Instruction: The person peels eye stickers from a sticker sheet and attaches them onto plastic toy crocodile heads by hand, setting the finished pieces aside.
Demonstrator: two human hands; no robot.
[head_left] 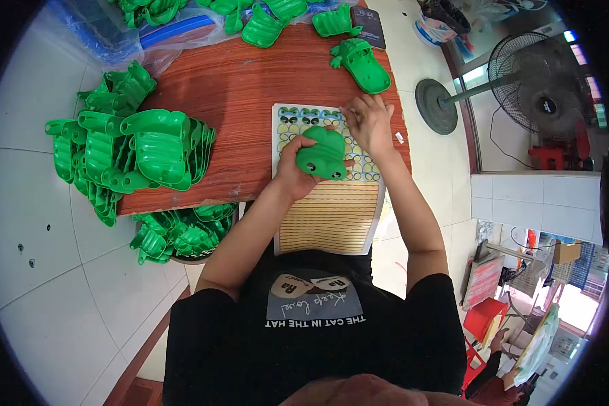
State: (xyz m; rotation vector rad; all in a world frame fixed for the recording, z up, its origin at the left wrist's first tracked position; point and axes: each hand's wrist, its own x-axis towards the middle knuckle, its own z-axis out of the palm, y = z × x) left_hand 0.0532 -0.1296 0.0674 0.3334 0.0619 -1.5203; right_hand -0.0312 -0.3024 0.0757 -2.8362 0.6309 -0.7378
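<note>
My left hand [294, 168] is closed around a green plastic frog piece [326, 150], holding it over the sticker sheet. Two black-and-white eyes show on the frog's near end. The sticker sheet [328, 220] has rows of round eye stickers on its far half and bare, striped backing on its near half. It lies partly on the table and hangs over the edge toward my lap. Beside the sheet's far right corner is my right hand [372, 125], thumb and fingers pinched together. Whatever is between those fingertips is too small to make out.
Stacked green plastic pieces [159, 152] cover the left of the brown table [216, 84], with more in a basket [183, 237] below. At the far right lie a green frog piece [365, 68] and a phone [369, 28]. A standing fan [541, 81] is beyond.
</note>
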